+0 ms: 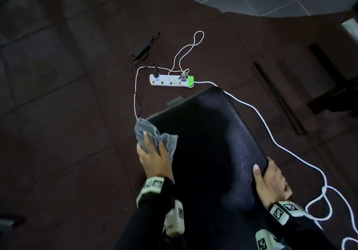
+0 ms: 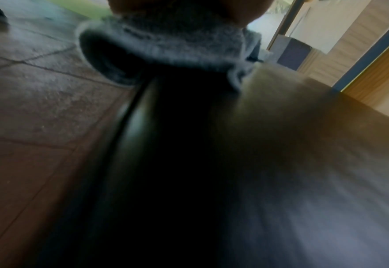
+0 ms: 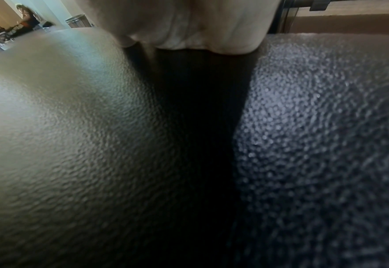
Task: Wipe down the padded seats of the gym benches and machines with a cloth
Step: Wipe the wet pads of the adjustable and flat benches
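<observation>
A black padded bench seat (image 1: pixel 209 143) fills the lower middle of the head view. My left hand (image 1: pixel 153 156) holds a bunched grey cloth (image 1: pixel 153 133) against the seat's left edge, near its far corner. In the left wrist view the cloth (image 2: pixel 170 45) hangs over that edge of the seat (image 2: pixel 280 163), blurred. My right hand (image 1: pixel 271 183) grips the seat's right edge, thumb on top and fingers curled round the side. The right wrist view shows the palm (image 3: pixel 188 27) on the grained seat (image 3: pixel 326 127).
A white power strip (image 1: pixel 171 80) with plugs lies on the dark rubber floor beyond the seat. Its white cable (image 1: pixel 257 112) trails along the seat's right side and coils near my right wrist. A black adapter (image 1: pixel 142 49) lies farther off. A person (image 3: pixel 28 16) stands far away.
</observation>
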The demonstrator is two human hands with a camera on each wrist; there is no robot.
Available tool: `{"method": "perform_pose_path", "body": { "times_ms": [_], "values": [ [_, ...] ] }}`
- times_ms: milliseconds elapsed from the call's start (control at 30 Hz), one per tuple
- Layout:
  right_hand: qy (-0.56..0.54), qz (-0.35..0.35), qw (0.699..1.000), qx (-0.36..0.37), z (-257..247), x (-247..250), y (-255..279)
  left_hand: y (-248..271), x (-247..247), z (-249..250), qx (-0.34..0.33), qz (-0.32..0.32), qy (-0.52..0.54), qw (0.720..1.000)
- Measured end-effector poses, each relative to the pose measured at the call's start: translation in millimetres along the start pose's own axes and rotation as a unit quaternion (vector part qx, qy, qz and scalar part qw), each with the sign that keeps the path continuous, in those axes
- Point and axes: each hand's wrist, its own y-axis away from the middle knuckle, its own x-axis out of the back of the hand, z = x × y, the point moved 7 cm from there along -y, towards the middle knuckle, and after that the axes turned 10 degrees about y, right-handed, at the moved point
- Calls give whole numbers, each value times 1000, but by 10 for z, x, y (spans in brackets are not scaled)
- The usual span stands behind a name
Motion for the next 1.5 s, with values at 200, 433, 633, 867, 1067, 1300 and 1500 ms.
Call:
{"method": "perform_pose_path", "body": {
  "times_ms": [200, 433, 633, 867, 1067, 1300, 1500],
  "values": [
    [-1, -4, 1000, -4, 5, 6, 2, 330, -62, -33, -18, -54, -43, 997],
    [11, -29, 999, -19, 28, 13, 1, -666, -118, 282, -116, -28, -132, 984],
    [12, -43, 999, -22, 20, 13, 6, -1035, -216, 313, -77, -159, -204, 963],
    [36, -54, 998, -27, -4, 59, 28, -867, -537, 935, -122, -186, -270, 937],
    [35, -28, 998, -31, 31, 35, 13, -650, -1513, 1645, -185, -250, -300, 902],
    [19, -67, 998, -11, 22, 26, 24, -716, -1493, 1585, -285, -293, -253, 877],
    [3, -60, 998, -4, 24, 47, 35, -752, -996, 1196, -283, -275, -235, 888]
  ]
}}
